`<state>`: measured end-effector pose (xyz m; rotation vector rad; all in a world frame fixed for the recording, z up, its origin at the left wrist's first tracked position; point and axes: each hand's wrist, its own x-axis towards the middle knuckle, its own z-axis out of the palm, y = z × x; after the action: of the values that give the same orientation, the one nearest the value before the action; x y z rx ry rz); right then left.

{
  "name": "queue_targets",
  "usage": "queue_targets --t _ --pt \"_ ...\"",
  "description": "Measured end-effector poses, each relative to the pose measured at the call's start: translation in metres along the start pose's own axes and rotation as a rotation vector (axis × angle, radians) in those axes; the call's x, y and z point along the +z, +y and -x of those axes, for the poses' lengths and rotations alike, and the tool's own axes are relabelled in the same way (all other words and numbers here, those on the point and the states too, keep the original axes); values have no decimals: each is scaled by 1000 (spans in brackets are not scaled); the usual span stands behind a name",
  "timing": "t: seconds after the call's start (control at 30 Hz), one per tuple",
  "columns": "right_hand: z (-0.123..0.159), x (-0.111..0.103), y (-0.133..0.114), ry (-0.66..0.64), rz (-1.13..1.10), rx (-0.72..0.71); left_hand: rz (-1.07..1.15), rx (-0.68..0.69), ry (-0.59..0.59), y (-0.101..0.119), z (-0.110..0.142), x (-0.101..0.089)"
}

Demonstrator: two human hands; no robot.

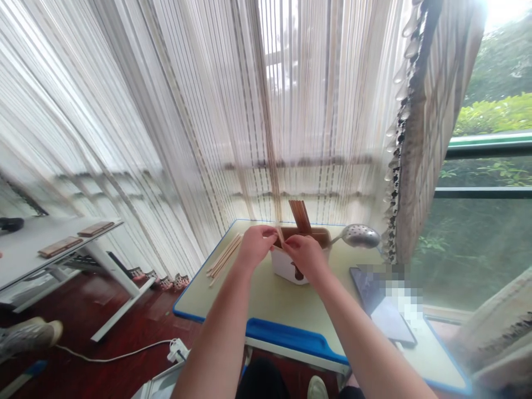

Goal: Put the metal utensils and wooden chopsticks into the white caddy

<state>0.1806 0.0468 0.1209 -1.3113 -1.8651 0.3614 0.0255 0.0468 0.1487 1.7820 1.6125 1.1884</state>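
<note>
A white utensil holder [291,267] stands on the pale table [266,302] with dark wooden chopsticks [300,216] sticking up from it. Both of my hands meet just in front of its rim. My left hand [254,245] and my right hand [306,254] are closed in pinches on a thin light chopstick [280,235] held between them. Several light wooden chopsticks [224,258] lie flat on the table to the left of my left hand. A metal skimmer ladle [358,236] leans out of the holder to the right.
A dark tablet [382,307] lies on the right part of the table. The table has a blue edge [291,338]. Striped curtains hang close behind. A white desk [50,249] stands at the left, and a power strip with cable [177,350] lies on the floor.
</note>
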Motion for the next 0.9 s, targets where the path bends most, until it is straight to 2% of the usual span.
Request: queue_targets --t 0.23,0.4,0.47,0.5,0.57,0.63,0.67,0.77,0.83,0.9 --pt "-1 0 2 -41 14 -10 42 5 5 -3 3 0" --pt "-1 -2 3 -64 2 10 34 -39 -1 -3 8 3" --pt "-2 -4 4 -58 8 -8 -8 -41 44 -6 16 2" --pt "-1 -5 5 -52 9 -21 -41 -32 104 -9 21 1" --pt "0 -6 4 -17 11 -60 -128 -15 290 -21 33 -2" --pt "5 -6 0 94 11 -125 -253 -21 470 -40 46 -6" --pt "8 -4 -4 170 4 -177 -329 -32 515 -51 53 -8" --pt "22 6 -21 341 -62 -374 -563 -58 499 -88 70 -15" --pt "32 17 -34 372 -114 -480 -689 -102 474 -111 78 -18" --pt "40 31 -44 380 -149 -521 -782 -148 442 -130 85 -20"
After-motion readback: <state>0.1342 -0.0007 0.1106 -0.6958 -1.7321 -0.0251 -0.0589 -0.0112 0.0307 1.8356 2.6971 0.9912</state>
